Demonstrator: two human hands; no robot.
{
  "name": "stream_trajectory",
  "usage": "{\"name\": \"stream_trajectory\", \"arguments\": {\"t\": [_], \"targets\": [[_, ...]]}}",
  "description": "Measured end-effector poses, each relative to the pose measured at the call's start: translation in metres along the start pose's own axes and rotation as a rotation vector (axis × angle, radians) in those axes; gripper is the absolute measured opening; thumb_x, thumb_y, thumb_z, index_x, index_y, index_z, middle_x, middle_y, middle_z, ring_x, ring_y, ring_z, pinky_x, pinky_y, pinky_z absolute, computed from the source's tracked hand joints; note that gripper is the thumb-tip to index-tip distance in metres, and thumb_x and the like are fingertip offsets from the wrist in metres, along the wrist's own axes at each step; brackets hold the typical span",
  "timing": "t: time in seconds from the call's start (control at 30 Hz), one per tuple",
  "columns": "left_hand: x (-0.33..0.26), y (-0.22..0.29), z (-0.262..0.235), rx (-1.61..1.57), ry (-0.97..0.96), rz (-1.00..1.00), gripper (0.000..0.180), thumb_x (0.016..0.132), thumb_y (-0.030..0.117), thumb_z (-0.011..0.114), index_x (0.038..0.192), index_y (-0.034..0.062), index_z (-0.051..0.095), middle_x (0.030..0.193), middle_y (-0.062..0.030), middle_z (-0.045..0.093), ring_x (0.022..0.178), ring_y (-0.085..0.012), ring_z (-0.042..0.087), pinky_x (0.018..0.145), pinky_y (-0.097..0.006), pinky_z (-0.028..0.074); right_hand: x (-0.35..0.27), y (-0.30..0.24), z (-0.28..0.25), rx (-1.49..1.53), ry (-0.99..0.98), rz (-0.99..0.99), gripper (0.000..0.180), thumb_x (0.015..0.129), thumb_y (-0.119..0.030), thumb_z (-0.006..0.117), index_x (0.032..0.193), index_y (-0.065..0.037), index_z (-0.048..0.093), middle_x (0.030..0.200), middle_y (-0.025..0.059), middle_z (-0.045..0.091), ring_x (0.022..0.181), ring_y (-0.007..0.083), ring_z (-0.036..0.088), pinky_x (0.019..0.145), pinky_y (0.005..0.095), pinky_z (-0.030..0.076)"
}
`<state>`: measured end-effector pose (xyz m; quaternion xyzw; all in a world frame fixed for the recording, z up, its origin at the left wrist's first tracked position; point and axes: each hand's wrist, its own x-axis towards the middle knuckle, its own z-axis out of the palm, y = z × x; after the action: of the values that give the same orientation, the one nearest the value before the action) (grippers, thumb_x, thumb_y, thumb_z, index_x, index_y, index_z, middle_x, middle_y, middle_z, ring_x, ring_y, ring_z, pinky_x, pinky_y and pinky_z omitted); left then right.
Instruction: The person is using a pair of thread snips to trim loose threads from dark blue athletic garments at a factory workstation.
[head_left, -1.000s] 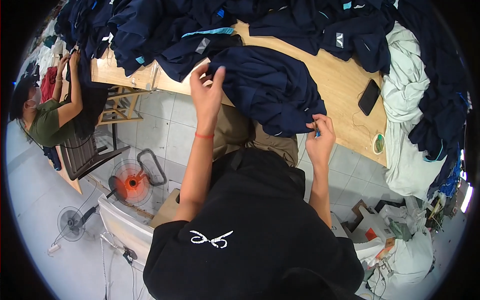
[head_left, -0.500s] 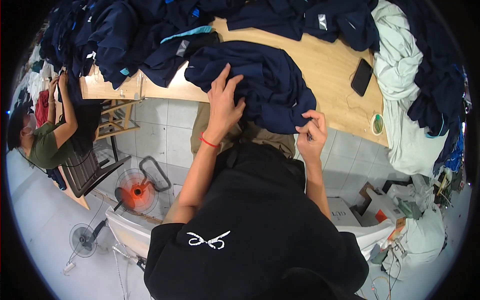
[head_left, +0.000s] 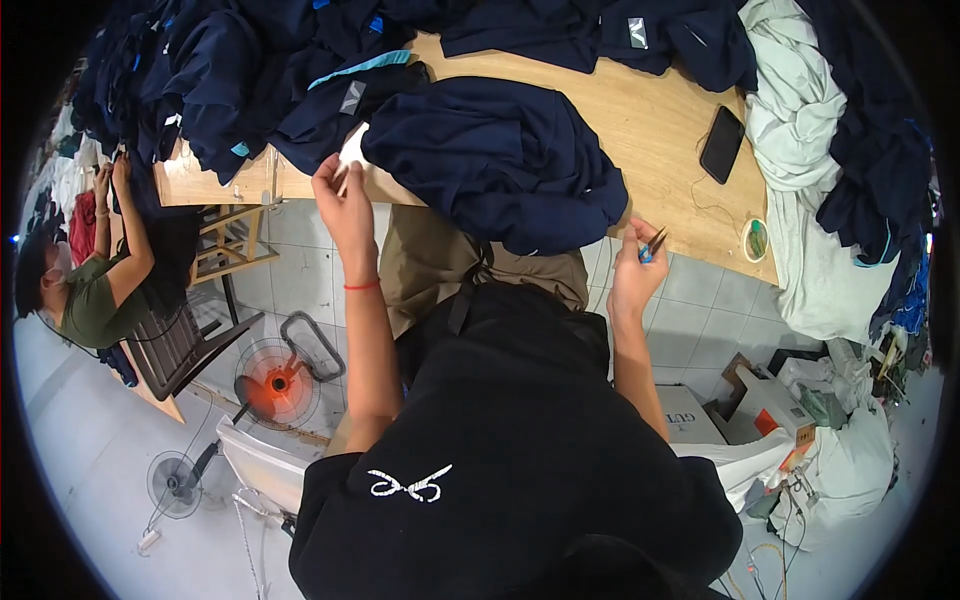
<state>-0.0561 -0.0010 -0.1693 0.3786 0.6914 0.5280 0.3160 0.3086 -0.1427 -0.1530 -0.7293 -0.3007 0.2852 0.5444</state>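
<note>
A dark navy garment lies bunched on the wooden table in front of me, its near edge hanging over the table's front. My left hand is raised just left of the garment, fingers loosely bent and apart, with nothing visible in them. At the garment's right end, my right hand is closed around small thread snips with a blue handle and pointed metal blades. The blades point up and stand clear of the cloth.
Piles of navy garments crowd the table's far and left sides. To the right lie a black phone, a small round container and pale green cloth. A co-worker sits at left, near fans.
My left hand has let go of the garment and moved left. My right hand has come off the cloth's corner and turned, so the snips now show.
</note>
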Motion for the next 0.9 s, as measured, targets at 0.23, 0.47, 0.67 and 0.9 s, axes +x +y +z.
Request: {"name": "stream_trajectory", "arguments": {"t": [0.23,0.47,0.67,0.9], "targets": [[-0.019,0.022,0.075,0.116,-0.354,0.254,0.023,0.085,0.012,0.08,0.099,0.0002,0.067,0.114,-0.0139,0.064,0.103,-0.0268,0.062,0.088,-0.036,0.051,0.011,-0.044,0.03,0.198,-0.053,0.656,0.033,0.098,-0.036,0.083,0.101,-0.009,0.065,0.091,-0.0018,0.065,0.067,0.0045,0.053,0.053,0.0249,0.038],[-0.039,0.034,0.078,-0.573,-0.47,-0.513,0.043,0.112,0.045,0.059,0.086,0.0108,0.061,0.098,-0.0026,0.067,0.095,-0.0172,0.063,0.097,-0.036,0.047,0.044,-0.051,0.044,-0.144,-0.095,-0.177,0.028,0.071,0.006,0.067,0.079,-0.005,0.043,0.07,0.0094,0.042,0.071,0.0176,0.047,0.067,0.0345,0.044],[-0.051,0.034,0.1,-0.108,-0.745,-0.248,0.036,0.087,0.016,0.093,0.104,0.0019,0.064,0.092,0.0035,0.054,0.083,-0.0065,0.048,0.072,-0.022,0.039,0.081,-0.071,0.035,-0.071,-0.2,-0.289,0.029,0.076,0.007,0.067,0.087,-0.007,0.044,0.08,0.0035,0.047,0.074,0.0202,0.046,0.07,0.0331,0.043],[-0.042,0.016,0.076,0.098,-0.456,0.211,0.017,0.081,-0.007,0.064,0.085,0.0008,0.049,0.095,-0.0122,0.061,0.094,-0.0218,0.055,0.088,-0.033,0.045,0.037,-0.076,-0.005,0.923,-0.377,0.478,0.028,0.09,-0.003,0.081,0.105,-0.011,0.059,0.091,-0.0054,0.053,0.079,0.0029,0.052,0.056,0.0254,0.035]]}}
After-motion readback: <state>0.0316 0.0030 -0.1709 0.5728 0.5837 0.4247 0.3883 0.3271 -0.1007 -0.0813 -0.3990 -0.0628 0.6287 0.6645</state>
